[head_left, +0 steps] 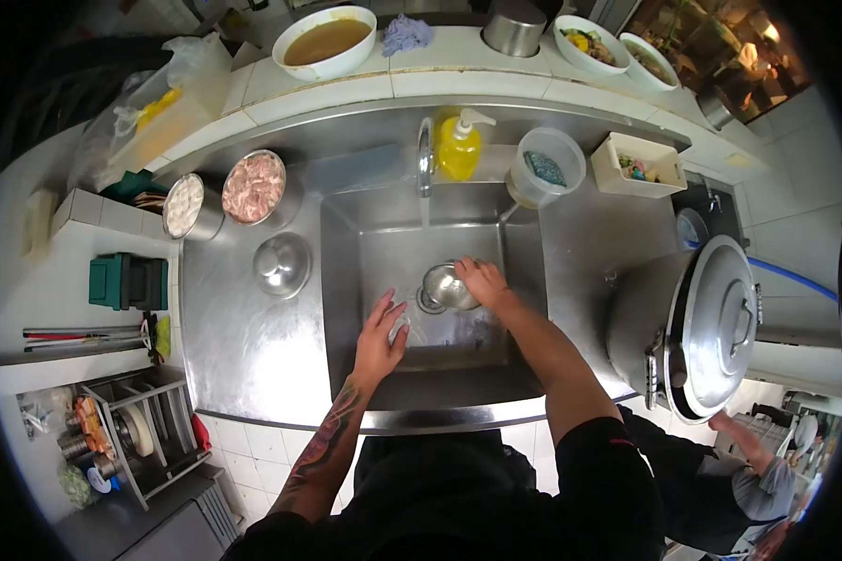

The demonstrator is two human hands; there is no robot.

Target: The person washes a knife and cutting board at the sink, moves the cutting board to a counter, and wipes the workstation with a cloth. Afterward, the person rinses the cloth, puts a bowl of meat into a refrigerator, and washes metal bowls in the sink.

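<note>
My right hand [482, 282] grips the rim of a small metal bowl [447, 290] inside the steel sink [374, 224]. The bowl sits over the drain area, partly covering the round drain. My left hand [381, 334] is to the left of the bowl, fingers apart, holding nothing; it looks wet. A curved tap [426, 159] rises at the sink's back edge, and a thin stream seems to fall from it. Behind the sink stands a yellow soap pump bottle [459, 148].
Left counter: a second metal bowl [282, 266], a container of pinkish meat [254, 187], a container of white pieces [184, 206]. Right: a plastic tub [545, 168], a cream bin [638, 166], a large lidded pot [716, 327]. Another person's arm [747, 439] shows at lower right.
</note>
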